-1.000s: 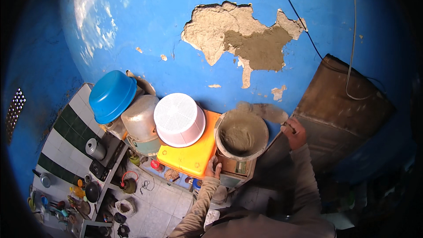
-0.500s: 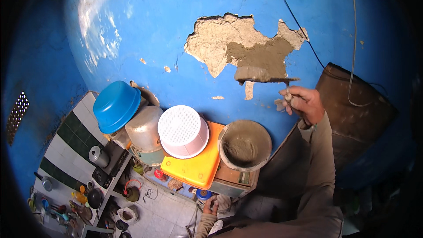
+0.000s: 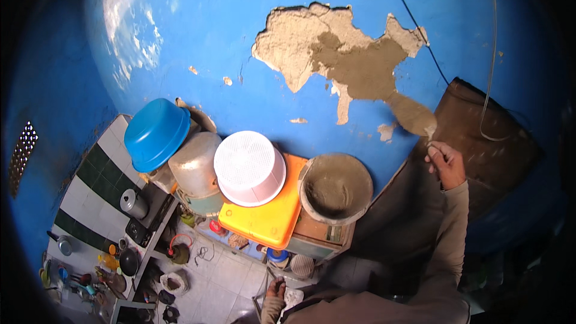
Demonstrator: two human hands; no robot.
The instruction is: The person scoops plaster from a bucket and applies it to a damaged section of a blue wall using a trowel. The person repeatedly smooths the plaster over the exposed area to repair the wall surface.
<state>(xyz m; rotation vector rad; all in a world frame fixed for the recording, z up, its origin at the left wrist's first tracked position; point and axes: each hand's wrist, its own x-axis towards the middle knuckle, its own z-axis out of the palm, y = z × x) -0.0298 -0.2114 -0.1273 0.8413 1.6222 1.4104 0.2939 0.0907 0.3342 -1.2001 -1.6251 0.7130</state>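
Note:
My right hand (image 3: 445, 165) grips a mortar-coated trowel (image 3: 413, 115) by its handle, the blade against the blue wall at the lower right edge of the patch of grey mortar (image 3: 366, 69). This mortar covers part of a chipped, exposed plaster area (image 3: 288, 36). Below, a round bucket of wet mortar (image 3: 333, 186) rests on a wooden box beside an orange lid (image 3: 258, 225). My left hand (image 3: 275, 295) is low at the bottom edge, its fingers curled by a metal bar; what they hold is unclear.
A white colander (image 3: 246, 162), blue basin (image 3: 153, 135) and metal pot (image 3: 191, 165) crowd the surface. A tiled counter (image 3: 105, 150) with cookware runs left. A dark panel (image 3: 492, 156) leans at right, with cables (image 3: 432, 54) hanging on the wall above.
The trowel has risen from the bucket's rim onto the mortar patch, then swung rightward, its blade now angled. My left hand has left the orange lid's edge and dropped to the bottom edge.

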